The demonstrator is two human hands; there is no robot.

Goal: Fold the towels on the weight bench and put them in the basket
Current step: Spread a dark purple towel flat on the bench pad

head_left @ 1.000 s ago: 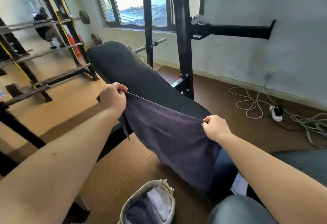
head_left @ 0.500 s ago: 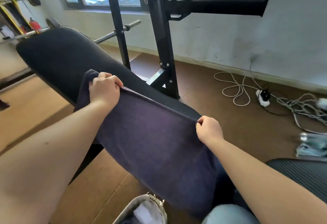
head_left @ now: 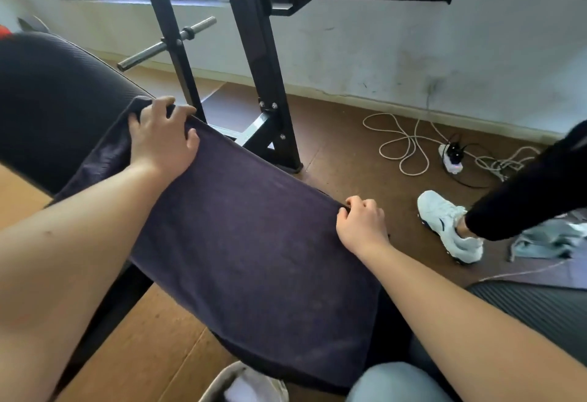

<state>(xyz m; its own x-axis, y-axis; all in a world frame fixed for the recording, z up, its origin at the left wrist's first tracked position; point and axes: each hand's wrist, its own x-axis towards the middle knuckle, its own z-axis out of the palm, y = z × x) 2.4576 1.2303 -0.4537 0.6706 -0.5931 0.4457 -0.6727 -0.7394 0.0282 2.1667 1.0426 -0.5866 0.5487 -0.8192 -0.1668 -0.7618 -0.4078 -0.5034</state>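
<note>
Down at the bottom edge of the frame, we are seeing only the rim of the basket (head_left: 219,384), cut off, with something white inside that we cannot make out. Our towel (head_left: 254,243) is covering most of the weight bench (head_left: 47,100), so the seat under it is hidden; only the dark padded back is showing at the upper left. At the right edge, another person's leg is entering the frame, cut off above the knee, ending in a white shoe (head_left: 448,227) on the brown floor (head_left: 333,154). Beside it a pale cloth (head_left: 546,239) is lying crumpled, partly out of view.

Between the bench and the wall, the floor is lying open apart from a black rack post (head_left: 263,84) and a tangle of cord (head_left: 403,144).

The towel is dark purple-grey, lying flat and smooth across the bench, its near end hanging toward the basket. Our left hand (head_left: 162,141) is pressing on the far corner with fingers spread. Our right hand (head_left: 362,224) is pinching the far edge on the right, fingers curled tight.
</note>
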